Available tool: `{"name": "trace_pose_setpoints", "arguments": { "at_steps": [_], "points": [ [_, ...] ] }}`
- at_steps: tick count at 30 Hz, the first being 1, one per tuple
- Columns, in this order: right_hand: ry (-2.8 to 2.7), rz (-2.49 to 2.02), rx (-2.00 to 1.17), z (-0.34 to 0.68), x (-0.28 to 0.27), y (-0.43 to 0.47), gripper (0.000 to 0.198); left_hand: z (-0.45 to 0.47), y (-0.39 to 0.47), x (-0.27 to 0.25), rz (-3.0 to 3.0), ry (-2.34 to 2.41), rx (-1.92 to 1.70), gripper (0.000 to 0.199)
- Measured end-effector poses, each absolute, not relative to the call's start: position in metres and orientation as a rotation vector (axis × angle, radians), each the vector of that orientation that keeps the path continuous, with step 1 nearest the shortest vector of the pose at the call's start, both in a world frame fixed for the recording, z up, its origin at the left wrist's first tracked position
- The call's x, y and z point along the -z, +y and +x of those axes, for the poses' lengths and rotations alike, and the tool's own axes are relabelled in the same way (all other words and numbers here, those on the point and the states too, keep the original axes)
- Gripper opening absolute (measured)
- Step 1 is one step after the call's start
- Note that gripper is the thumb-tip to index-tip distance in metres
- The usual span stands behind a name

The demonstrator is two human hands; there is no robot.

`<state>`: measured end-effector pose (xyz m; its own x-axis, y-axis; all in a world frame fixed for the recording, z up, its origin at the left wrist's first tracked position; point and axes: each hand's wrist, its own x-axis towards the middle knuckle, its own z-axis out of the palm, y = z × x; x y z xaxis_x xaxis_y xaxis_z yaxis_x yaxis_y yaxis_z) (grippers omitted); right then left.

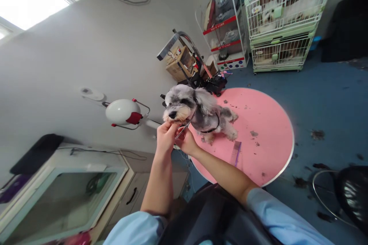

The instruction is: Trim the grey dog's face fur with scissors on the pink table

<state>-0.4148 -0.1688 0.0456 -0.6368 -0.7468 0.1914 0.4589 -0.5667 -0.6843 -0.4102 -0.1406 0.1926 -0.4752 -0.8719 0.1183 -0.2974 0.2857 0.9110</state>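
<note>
A grey and white dog (pixel 206 120) with a cream muzzle sits on a round pink grooming table (pixel 273 122), a dark loop around its body. Beneath its chin, the fingers of my left hand (pixel 166 136) are closed on the muzzle fur. My right hand (pixel 187 142) is beside it, closed on a pair of scissors (pixel 183 131) whose blades point up toward the side of the dog's jaw. The fingers in the scissor handles are partly hidden. A purple-backed comb (pixel 236 153) lies on the pink top near my right forearm, among small tufts of cut hair.
Behind the dog stands a grooming arm (pixel 188 36) with cardboard boxes (pixel 181 65). A white rack (pixel 227 40) and stacked cages (pixel 283 26) with a white dog inside are farther back. A white domed device (pixel 122 111) is at left, a black stool (pixel 352 191) at right.
</note>
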Motion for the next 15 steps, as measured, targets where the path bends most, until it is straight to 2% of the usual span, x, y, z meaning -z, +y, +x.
{"name": "trace_pose_setpoints", "arguments": {
  "at_steps": [2,7,12,15],
  "points": [
    [0.774,-0.59,2.18,-0.418,-0.045,-0.165,0.055,-0.41,-0.141,-0.193,1.048,-1.95,1.169,0.03],
    [0.859,-0.544,2.097,-0.421,-0.043,-0.154,0.038,-0.404,-0.148,-0.194,1.043,-2.041,1.135,0.028],
    [0.882,-0.568,2.085,-0.427,-0.043,-0.144,0.044,-0.398,-0.157,-0.19,1.034,-2.108,1.093,0.026],
    [0.905,-0.569,2.041,-0.431,-0.042,-0.141,0.038,-0.396,-0.16,-0.187,1.015,-2.12,1.099,0.026]
  ]
}}
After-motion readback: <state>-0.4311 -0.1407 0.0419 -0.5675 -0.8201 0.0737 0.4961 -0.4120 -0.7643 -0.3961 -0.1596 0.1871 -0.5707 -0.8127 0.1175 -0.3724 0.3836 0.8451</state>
